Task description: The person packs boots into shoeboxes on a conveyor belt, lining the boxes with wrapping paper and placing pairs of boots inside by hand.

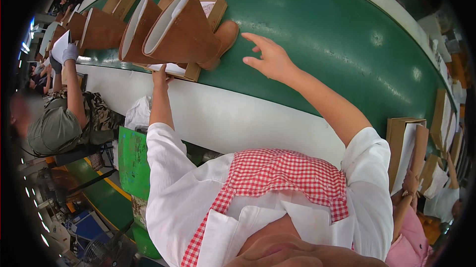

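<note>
Two tall brown boots stand side by side at the upper left: a nearer boot (191, 31), its toe pointing right, and another boot (141, 31) just left of it. Under them lies an open cardboard box (191, 72) with white paper inside, at the edge of the green work surface. My left hand (161, 74) grips the near side of this box, its fingers partly hidden. To the right of the boot's toe, my right hand (270, 58) is held over the green surface, fingers apart and holding nothing.
Behind the boots stands another cardboard box (218, 6) with paper in it. More brown boots (101, 29) line the left. A gloved co-worker (54, 123) holds a white sheet there. At the right, another person's hands (409, 185) are at a box (395, 153). A green stand (133, 163) is below my left arm.
</note>
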`<state>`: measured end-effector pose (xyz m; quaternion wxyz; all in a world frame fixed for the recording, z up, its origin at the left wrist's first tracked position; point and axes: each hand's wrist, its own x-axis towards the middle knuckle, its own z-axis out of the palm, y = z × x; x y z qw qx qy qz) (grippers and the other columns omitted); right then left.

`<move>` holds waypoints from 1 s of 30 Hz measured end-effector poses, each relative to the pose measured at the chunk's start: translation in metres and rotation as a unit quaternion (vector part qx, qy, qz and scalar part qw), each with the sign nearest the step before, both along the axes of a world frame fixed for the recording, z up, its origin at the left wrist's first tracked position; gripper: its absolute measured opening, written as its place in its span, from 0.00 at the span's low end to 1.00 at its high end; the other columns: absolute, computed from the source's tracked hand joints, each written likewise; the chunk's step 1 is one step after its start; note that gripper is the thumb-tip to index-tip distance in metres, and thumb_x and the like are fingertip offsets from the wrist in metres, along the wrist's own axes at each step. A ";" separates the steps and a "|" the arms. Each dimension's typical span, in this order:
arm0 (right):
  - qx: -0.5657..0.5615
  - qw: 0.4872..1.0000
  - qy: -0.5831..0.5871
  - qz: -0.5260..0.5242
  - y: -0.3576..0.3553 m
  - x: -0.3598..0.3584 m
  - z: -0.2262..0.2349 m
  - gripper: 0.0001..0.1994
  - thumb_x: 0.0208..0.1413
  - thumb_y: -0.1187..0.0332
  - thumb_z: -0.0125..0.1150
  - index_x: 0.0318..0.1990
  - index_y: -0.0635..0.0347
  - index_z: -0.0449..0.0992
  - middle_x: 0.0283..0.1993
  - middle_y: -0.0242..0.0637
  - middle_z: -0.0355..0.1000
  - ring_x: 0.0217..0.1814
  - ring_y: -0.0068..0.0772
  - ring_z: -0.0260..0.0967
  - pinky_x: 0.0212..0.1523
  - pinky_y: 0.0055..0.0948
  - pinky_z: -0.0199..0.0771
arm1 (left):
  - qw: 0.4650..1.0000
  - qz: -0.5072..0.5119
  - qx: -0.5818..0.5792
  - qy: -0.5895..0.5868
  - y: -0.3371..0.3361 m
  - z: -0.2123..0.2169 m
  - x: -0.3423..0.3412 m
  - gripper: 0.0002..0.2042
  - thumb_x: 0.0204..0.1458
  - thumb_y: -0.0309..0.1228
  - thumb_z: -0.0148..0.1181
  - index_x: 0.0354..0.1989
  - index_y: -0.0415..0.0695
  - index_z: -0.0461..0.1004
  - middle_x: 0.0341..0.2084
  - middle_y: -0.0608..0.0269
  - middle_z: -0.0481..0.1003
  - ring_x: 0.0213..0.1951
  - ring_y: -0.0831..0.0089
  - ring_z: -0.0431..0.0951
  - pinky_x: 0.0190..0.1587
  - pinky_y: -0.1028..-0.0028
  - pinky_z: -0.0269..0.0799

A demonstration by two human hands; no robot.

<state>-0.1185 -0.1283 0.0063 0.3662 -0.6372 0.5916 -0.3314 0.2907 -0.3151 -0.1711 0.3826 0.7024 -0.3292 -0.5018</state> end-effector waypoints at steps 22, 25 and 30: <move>0.008 0.838 -0.543 -0.053 -0.070 -0.088 -0.063 0.28 0.47 0.66 0.69 0.56 0.64 0.66 0.57 0.38 0.66 0.61 0.33 0.61 0.64 0.34 0.57 | 0.997 -0.004 -0.066 0.034 0.080 0.024 -0.192 0.31 0.39 0.16 0.53 0.56 0.32 0.52 0.47 0.39 0.66 0.40 0.50 0.76 0.34 0.65 0.77; -0.038 0.809 -0.582 -0.072 -0.041 -0.125 -0.067 0.29 0.47 0.62 0.69 0.56 0.63 0.65 0.58 0.38 0.66 0.61 0.35 0.61 0.65 0.36 0.57 | 0.994 -0.016 -0.074 -0.083 0.104 -0.015 -0.211 0.37 0.40 0.19 0.55 0.61 0.28 0.45 0.50 0.34 0.62 0.51 0.46 0.67 0.52 0.62 0.67; -0.108 0.801 -0.568 -0.157 0.033 -0.207 -0.073 0.28 0.49 0.57 0.67 0.54 0.62 0.67 0.54 0.37 0.69 0.60 0.35 0.62 0.63 0.37 0.60 | 0.992 -0.116 -0.009 -0.038 0.153 -0.001 -0.284 0.42 0.41 0.23 0.56 0.64 0.28 0.39 0.55 0.30 0.56 0.56 0.42 0.60 0.60 0.61 0.57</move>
